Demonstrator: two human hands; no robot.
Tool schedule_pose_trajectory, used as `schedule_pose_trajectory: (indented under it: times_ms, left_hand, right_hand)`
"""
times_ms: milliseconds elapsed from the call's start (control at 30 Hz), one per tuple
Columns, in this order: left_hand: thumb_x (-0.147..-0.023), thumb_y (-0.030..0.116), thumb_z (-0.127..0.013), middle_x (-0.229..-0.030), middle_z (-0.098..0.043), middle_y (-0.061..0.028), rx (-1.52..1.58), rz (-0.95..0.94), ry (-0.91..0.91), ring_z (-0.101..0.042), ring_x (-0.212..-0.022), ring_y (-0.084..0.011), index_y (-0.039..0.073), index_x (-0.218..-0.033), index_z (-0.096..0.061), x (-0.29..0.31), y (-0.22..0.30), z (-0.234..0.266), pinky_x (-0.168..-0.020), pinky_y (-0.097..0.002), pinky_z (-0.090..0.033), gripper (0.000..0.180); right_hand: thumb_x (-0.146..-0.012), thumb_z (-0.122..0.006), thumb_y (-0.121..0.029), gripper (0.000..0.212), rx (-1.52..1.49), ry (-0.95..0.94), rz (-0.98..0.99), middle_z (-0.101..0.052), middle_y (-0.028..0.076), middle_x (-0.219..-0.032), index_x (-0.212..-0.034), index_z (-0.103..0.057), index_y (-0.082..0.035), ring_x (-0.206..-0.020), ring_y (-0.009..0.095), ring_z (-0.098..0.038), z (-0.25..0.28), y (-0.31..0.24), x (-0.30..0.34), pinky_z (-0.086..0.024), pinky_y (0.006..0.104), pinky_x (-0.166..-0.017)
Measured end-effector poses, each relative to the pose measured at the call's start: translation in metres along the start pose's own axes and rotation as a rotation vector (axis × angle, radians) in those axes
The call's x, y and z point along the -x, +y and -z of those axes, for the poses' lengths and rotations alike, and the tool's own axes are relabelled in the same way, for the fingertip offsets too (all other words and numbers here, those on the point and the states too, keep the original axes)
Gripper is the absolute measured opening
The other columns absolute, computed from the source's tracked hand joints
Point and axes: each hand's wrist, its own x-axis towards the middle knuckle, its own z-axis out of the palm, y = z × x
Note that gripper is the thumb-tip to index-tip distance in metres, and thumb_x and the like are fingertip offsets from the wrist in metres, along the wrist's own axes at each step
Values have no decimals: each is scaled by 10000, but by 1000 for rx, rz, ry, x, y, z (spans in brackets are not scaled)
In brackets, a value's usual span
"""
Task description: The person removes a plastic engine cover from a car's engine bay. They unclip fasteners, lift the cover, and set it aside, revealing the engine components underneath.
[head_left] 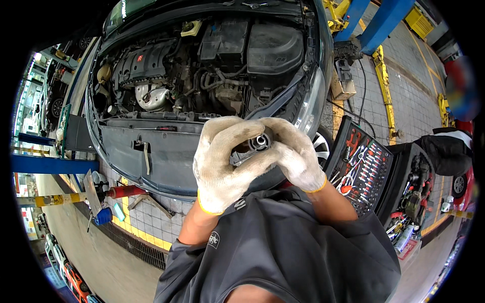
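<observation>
I hold a small dark round part with a shiny hollow metal stub (260, 142) close in front of my chest, over the car's front edge. My left hand (220, 164), in a whitish knit glove, curls its index finger and thumb to the part from the left. From the right, my right hand (295, 154), gloved the same way, closes around it. The gloves hide much of the part, so its exact kind does not show. Beyond the hands lies the open engine bay (187, 91), with a dark engine cover (144, 60) and a black box-shaped housing (275, 48).
A screwdriver (160, 128) lies on the front panel (172, 156). To the right stand an opened tool case (361, 171) and a cart with jumbled tools (411, 197). Blue lift posts (381, 25), yellow lift arms (384, 91) and a red-ended arm (124, 192) flank the car.
</observation>
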Motion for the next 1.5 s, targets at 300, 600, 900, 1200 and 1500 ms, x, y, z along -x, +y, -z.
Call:
schedule_pose_trajectory:
  times_ms: [300, 600, 900, 1200, 1500]
  left_hand:
    - [-684, 108, -941, -1201, -712, -85, 95, 231, 36, -672, -1037, -289, 108, -1110, -793, -8, 23, -5, -812, -382, -582, 451]
    - [-719, 94, -974, -1169, -688, -127, 14, 143, -11, -694, -962, -224, 35, -1188, -736, -9, 21, 1, -767, -319, -576, 530]
    - [-748, 12, -929, -1219, -679, -140, 173, 389, 57, -692, -1015, -214, 11, -1224, -721, 7, 20, -7, -850, -330, -578, 520]
    - [-791, 18, -929, -1273, -694, -137, 241, 403, 90, -705, -1048, -202, 4, -1285, -706, 9, 17, -8, -875, -328, -604, 541]
    - [-1112, 218, -570, -1352, -656, -148, 1318, 1080, 314, -667, -1184, -214, -47, -1494, -559, 18, 0, -44, -1035, -358, -562, 465]
  right_hand:
    - [-1045, -545, -39, 463, -35, -17, 21, -673, 98, -1372, -1505, -567, 15, -1186, 164, -671, 6, 17, 1, -585, 311, -983]
    - [-1008, -531, -4, 486, 28, -20, 74, -679, 82, -1365, -1491, -585, 11, -1241, 163, -646, 0, 16, 1, -521, 330, -1092]
    - [-1040, -558, -33, 451, -77, 35, -53, -688, 61, -1238, -1489, -590, -10, -969, 92, -681, -10, 3, 4, -583, 256, -847]
    - [-1048, -603, -75, 444, 22, 84, 41, -674, 20, -1077, -1487, -588, -9, -868, 67, -646, -9, 2, 2, -559, 246, -772]
    - [-895, -865, -106, 461, 677, 317, 521, -680, 68, -1132, -1313, -688, -28, -944, 154, -679, -1, 14, -12, -557, 296, -831]
